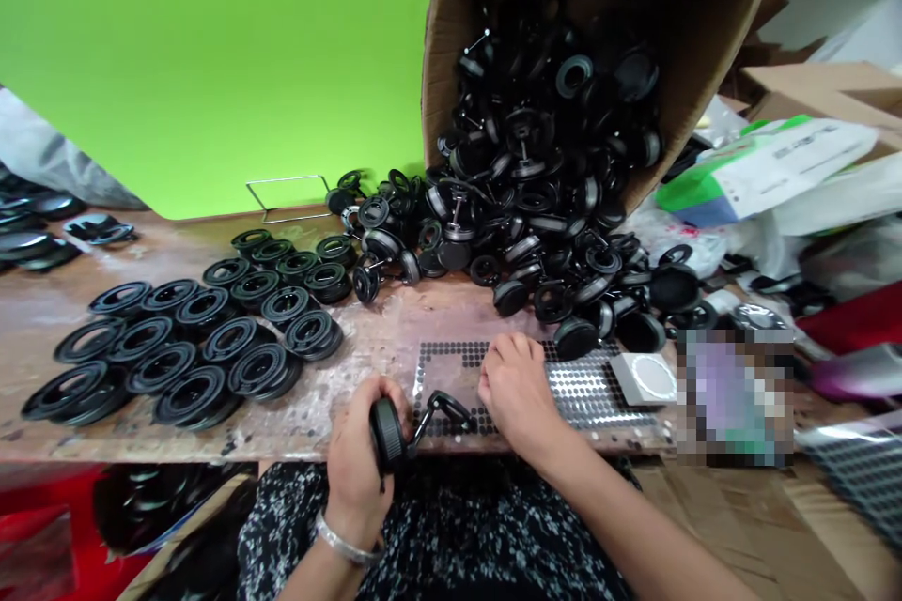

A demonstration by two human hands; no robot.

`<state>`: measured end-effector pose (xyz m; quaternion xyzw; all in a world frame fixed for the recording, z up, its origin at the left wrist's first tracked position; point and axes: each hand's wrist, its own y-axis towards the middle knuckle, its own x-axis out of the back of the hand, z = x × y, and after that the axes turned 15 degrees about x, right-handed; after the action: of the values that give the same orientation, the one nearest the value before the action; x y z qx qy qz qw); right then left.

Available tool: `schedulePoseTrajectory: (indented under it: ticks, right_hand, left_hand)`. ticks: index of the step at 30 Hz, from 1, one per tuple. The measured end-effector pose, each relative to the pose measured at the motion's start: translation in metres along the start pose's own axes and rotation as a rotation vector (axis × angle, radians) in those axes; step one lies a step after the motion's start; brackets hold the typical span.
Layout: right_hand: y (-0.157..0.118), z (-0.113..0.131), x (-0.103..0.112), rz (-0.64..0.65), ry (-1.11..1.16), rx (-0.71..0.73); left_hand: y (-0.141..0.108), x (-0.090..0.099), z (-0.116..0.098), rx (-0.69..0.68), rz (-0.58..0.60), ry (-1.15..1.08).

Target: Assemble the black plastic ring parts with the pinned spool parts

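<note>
Speckled dark fabric over the lap (451,526) fills the bottom of the view, right under the near table (395,319) edge. Just above that edge, the left hand (363,451), with a metal bangle (345,540) at the wrist, is curled tight around a black round part (387,437), whose thin stem ends in a smaller black ring (447,408) resting on a sheet of small dark dots (584,390). The right hand (514,390) lies knuckles-up on that sheet with fingers bent down onto it, beside the ring; whether it pinches anything cannot be told.

Scuffed, blotchy wood stays bare only in a narrow strip between the hands and the heaps. To the left, flat ribbed black rings (190,343) sit in neat overlapping rows. Behind, a tipped cardboard box (564,38) spills glossy black parts (536,225) down to the sheet's far edge. A white square pad (645,377) lies at the sheet's right end, and plastic bags (775,169) crowd the right side. A green screen (211,56) closes off the back.
</note>
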<state>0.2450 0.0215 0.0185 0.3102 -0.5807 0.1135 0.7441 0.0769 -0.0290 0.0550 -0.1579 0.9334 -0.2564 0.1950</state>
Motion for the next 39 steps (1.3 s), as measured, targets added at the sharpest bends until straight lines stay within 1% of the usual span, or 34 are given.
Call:
schedulePoseTrajectory:
  ticks: [4, 7, 9, 11, 13, 15, 18, 22, 24, 27, 30, 32, 35, 37, 39]
  right_hand:
    - [-0.003, 0.0, -0.005, -0.055, 0.012, -0.016]
    - [-0.01, 0.0, 0.001, -0.141, 0.069, -0.022]
    - [-0.017, 0.003, 0.011, -0.268, 0.196, -0.019]
    - [-0.021, 0.008, 0.024, -0.395, 0.385, 0.011]
    - [-0.024, 0.015, 0.035, -0.461, 0.517, 0.078]
    - [-0.026, 0.023, 0.041, -0.47, 0.508, 0.163]
    - [-0.024, 0.031, 0.04, -0.503, 0.398, 0.263]
    - [-0.021, 0.031, 0.036, -0.493, 0.278, 0.32]
    - [-0.019, 0.029, 0.037, -0.452, 0.252, 0.331]
    - [-0.019, 0.025, 0.039, -0.363, 0.274, 0.323]
    - [-0.022, 0.019, 0.039, -0.317, 0.325, 0.297]
    - [-0.025, 0.016, 0.038, -0.32, 0.343, 0.284]
    - [-0.029, 0.014, 0.037, -0.369, 0.369, 0.273]
    - [-0.03, 0.012, 0.038, -0.399, 0.389, 0.272]
    - [-0.03, 0.01, 0.039, -0.392, 0.408, 0.27]
  left_hand:
    - [-0.002, -0.004, 0.0, -0.038, -0.018, 0.019]
    - [-0.003, -0.005, 0.001, -0.094, -0.039, 0.063]
    - [-0.004, -0.005, 0.002, -0.123, -0.06, 0.089]
    - [-0.005, -0.006, 0.004, -0.128, -0.072, 0.107]
    - [-0.005, -0.008, 0.006, -0.116, -0.072, 0.122]
    - [-0.005, -0.011, 0.008, -0.095, -0.074, 0.134]
    - [-0.005, -0.015, 0.01, -0.074, -0.073, 0.143]
    - [-0.009, -0.019, 0.009, -0.097, -0.077, 0.211]
    - [-0.014, -0.023, 0.006, -0.121, -0.096, 0.27]
    - [-0.02, -0.028, 0.001, -0.146, -0.115, 0.335]
    - [-0.019, -0.032, 0.002, -0.115, -0.117, 0.331]
    - [-0.017, -0.033, 0.005, -0.096, -0.094, 0.33]
    - [-0.018, -0.037, 0.007, -0.07, -0.068, 0.333]
    - [-0.021, -0.041, 0.005, -0.067, -0.072, 0.352]
    - [-0.022, -0.043, 0.005, -0.098, -0.093, 0.382]
